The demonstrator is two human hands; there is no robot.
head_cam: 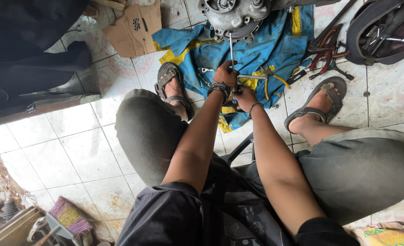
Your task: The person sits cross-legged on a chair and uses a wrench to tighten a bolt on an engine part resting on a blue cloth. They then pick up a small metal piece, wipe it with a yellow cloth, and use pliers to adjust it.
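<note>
I sit on a low seat with my knees apart, both arms stretched forward. My left hand (pixel 225 74) is closed around a thin metal rod-shaped tool (pixel 231 48) that points up toward a grey metal engine part (pixel 231 16). My right hand (pixel 244 97) sits just below and to the right, closed on the near end of a metal bar (pixel 252 77) that runs right. The hands touch each other over a blue and yellow cloth (pixel 266 43) spread on the tiled floor.
Yellow-handled pliers (pixel 272 79) lie on the cloth. Red-handled tools (pixel 327 52) and a dark open tool bag (pixel 384 32) are at the upper right. A tan cardboard piece (pixel 136 27) lies upper left, a brush (pixel 69 216) at the lower left.
</note>
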